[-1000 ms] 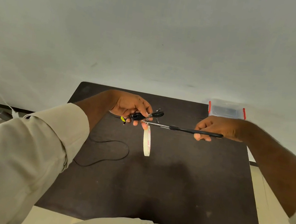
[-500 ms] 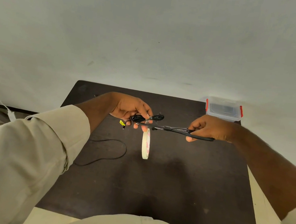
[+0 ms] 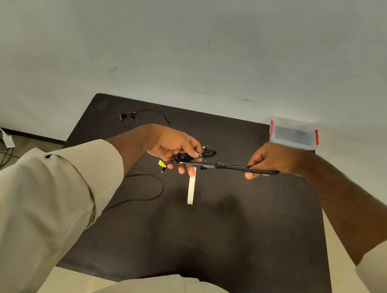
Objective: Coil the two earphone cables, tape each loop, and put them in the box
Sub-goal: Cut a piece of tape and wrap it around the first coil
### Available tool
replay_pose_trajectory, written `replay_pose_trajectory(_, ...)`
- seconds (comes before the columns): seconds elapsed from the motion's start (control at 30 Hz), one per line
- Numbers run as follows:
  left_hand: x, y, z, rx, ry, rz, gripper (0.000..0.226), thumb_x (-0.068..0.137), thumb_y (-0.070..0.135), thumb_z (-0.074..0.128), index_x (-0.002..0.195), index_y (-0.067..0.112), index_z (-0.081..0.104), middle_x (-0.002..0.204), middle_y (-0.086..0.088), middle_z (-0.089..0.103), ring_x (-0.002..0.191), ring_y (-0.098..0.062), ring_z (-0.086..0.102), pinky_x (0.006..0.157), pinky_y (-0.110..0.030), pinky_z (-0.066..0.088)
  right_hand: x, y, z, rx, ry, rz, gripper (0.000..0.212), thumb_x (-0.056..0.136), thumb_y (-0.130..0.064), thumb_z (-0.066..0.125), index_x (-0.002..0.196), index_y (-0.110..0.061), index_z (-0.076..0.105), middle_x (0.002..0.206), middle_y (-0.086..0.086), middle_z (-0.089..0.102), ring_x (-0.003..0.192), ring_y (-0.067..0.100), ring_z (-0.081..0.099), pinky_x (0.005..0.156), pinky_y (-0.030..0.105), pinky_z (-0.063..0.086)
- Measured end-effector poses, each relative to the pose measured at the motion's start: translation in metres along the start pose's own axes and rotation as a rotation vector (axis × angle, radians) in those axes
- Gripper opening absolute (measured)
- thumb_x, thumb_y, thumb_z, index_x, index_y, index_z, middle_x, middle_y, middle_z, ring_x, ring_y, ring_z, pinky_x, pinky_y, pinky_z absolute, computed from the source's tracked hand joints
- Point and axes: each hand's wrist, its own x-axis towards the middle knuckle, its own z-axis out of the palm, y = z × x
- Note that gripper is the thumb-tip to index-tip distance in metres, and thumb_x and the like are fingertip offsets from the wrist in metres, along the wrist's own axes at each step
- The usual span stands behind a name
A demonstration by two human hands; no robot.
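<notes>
Head cam: left hand [image 3: 172, 147] pinches coiled earphone cable [image 3: 192, 157] w/ tape roll [image 3: 191, 188] hanging below, above table [image 3: 225, 236]; right hand [image 3: 274, 163] grips scissors [image 3: 224, 167]. Box [image 3: 293, 135] far right; 2nd cable [image 3: 142, 117] far left.

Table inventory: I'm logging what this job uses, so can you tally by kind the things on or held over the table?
Earphone cables: 2, a coiled earphone cable in the left hand and a loose earphone cable on the table
Tape rolls: 1, the tape roll
Scissors: 1, the scissors in the right hand
Boxes: 1, the box
Total: 5
</notes>
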Motion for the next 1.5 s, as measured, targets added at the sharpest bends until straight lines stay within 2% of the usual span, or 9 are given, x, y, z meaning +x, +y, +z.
replay_pose_trajectory(0.27,0.025,-0.030,-0.008,-0.127,0.016,-0.105,0.008,0.099,0.021,0.047,0.099,0.018,0.055,0.117,-0.024,0.066,0.093,-0.034,0.066,0.064,-0.035,0.053,0.013,0.034,0.030,0.066,-0.020,0.086,0.027,0.061,-0.056,0.077,0.081,-0.038,0.079,0.078,-0.003,0.074,0.069,0.005,0.063,0.067,0.021,0.049)
replay_pose_trajectory(0.43,0.034,-0.044,-0.011,-0.284,0.172,-0.085,0.010,0.101,0.022,0.044,0.104,0.017,0.053,0.114,-0.019,0.069,0.099,-0.034,0.067,0.066,-0.039,0.057,0.010,0.064,0.070,0.305,0.141,0.184,0.013,0.071,-0.042,0.079,0.076,-0.030,0.079,0.065,0.002,0.070,0.067,0.009,0.058,0.071,0.028,0.040)
replay_pose_trajectory(0.53,0.034,-0.050,-0.012,-0.334,0.322,-0.039,0.014,0.102,0.022,0.045,0.108,0.016,0.055,0.111,-0.013,0.071,0.098,-0.030,0.068,0.070,-0.042,0.057,0.024,0.068,0.106,0.437,0.332,0.253,0.021,0.072,-0.039,0.080,0.074,-0.018,0.078,0.057,0.001,0.063,0.061,0.011,0.049,0.059,0.025,0.036)
replay_pose_trajectory(0.63,0.034,-0.053,-0.009,-0.418,0.439,0.022,0.014,0.100,0.021,0.050,0.107,0.015,0.060,0.112,-0.009,0.070,0.098,-0.027,0.066,0.073,-0.046,0.058,0.049,0.064,0.136,0.259,0.490,0.375,0.044,0.075,-0.044,0.077,0.058,-0.007,0.061,0.052,0.003,0.050,0.054,0.016,0.045,0.050,0.028,0.031)
replay_pose_trajectory(0.73,0.034,-0.055,-0.003,-0.533,0.505,0.078,0.013,0.096,0.019,0.058,0.106,0.013,0.065,0.105,-0.008,0.069,0.097,-0.026,0.065,0.073,-0.050,0.058,0.061,0.057,0.157,0.101,0.557,0.455,0.049,0.081,-0.047,0.068,0.057,-0.010,0.046,0.059,0.004,0.053,0.066,0.027,0.057,0.053,0.029,0.036)
replay_pose_trajectory(0.87,0.035,-0.058,0.014,-0.675,0.481,0.139,0.011,0.090,0.014,0.065,0.099,0.010,0.067,0.091,-0.009,0.071,0.087,-0.025,0.069,0.072,-0.054,0.057,0.072,0.051,0.173,0.087,0.561,0.489,0.037,0.084,-0.043,0.065,0.066,-0.014,0.048,0.082,0.010,0.064,0.082,0.032,0.062,0.065,0.032,0.045)
replay_pose_trajectory(1.0,0.043,-0.056,0.034,-0.733,0.499,0.160,0.010,0.082,0.007,0.073,0.090,0.007,0.066,0.086,-0.011,0.069,0.076,-0.023,0.071,0.068,-0.053,0.058,0.072,0.054,0.180,0.073,0.531,0.500,0.033,0.084,-0.042,0.065,0.074,-0.012,0.055,0.082,0.009,0.064,0.081,0.032,0.062,0.066,0.033,0.048)
replay_pose_trajectory(1.33,0.086,-0.021,0.084,-0.500,0.664,0.092,0.026,0.070,0.007,0.084,0.076,0.012,0.059,0.082,-0.007,0.064,0.077,-0.020,0.066,0.056,-0.046,0.060,0.055,0.067,0.179,0.179,0.609,0.352,0.024,0.084,-0.036,0.066,0.073,-0.015,0.061,0.069,-0.006,0.057,0.074,0.020,0.060,0.062,0.028,0.042)
replay_pose_trajectory(1.5,0.125,0.003,0.109,-0.470,0.754,0.049,0.022,0.073,0.005,0.081,0.076,0.008,0.060,0.076,-0.009,0.060,0.070,-0.024,0.062,0.059,-0.048,0.060,0.044,0.082,0.159,0.394,0.722,0.302,0.019,0.086,-0.029,0.066,0.094,-0.013,0.072,0.088,0.000,0.071,0.082,0.017,0.066,0.075,0.034,0.055)
